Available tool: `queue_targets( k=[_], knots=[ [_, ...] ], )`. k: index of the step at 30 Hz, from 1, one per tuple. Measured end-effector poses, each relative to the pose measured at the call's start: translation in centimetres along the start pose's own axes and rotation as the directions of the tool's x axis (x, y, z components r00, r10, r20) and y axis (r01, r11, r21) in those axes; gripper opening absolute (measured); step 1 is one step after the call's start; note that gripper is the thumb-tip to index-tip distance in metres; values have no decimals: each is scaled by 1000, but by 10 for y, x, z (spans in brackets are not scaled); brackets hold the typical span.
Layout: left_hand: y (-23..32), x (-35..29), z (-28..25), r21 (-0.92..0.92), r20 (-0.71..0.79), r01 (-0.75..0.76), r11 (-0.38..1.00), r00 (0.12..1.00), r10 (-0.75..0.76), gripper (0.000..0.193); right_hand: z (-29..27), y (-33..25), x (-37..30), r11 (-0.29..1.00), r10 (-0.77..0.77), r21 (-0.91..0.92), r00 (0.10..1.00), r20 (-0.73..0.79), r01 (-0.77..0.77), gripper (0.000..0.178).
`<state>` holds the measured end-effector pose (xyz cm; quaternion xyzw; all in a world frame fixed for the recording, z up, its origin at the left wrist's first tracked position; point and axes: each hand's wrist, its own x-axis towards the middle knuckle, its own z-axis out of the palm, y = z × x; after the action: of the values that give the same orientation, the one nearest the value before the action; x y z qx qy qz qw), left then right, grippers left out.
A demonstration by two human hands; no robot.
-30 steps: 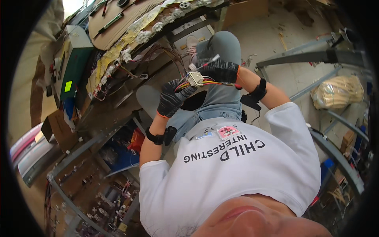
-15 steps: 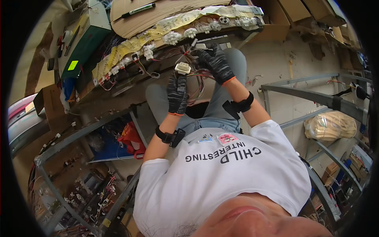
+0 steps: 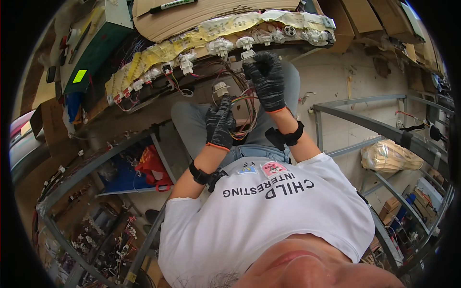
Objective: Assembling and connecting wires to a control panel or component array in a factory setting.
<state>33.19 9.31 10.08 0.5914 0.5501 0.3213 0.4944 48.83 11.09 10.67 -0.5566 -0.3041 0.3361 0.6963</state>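
Observation:
Both my hands wear dark grey knitted gloves with orange cuffs. My left hand (image 3: 220, 124) is closed below a pale rectangular connector (image 3: 220, 88), holding it upright at the fingertips, with its wires running beside the glove. A bundle of coloured wires (image 3: 247, 113) hangs in a loop between my hands, over my lap. Further right and higher, my right hand (image 3: 267, 79) is curled, its fingertips at a small white connector (image 3: 248, 54) just under the board's edge. The glove partly hides that connector, and its grip looks closed on it.
Ahead runs a long board (image 3: 192, 41) with yellow tape and several white connectors along its edge. Cardboard (image 3: 216, 12) with a marker pen (image 3: 173, 6) lies behind it. Metal frames (image 3: 374, 122) stand at both sides. A green box (image 3: 96, 53) is at the far left.
A thin grey rod seen earlier by my right fingers is no longer visible. My right hand has turned more upright. My left hand has shifted slightly down, with its connector tilted differently.

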Motion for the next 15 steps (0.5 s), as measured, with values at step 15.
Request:
queue_targets(
  k=[15],
  knots=[
    [34,25,5,-317,19,343,885,935,-355,16,15,-24,17,886,333,354,942,-38,-299,20]
  ],
)
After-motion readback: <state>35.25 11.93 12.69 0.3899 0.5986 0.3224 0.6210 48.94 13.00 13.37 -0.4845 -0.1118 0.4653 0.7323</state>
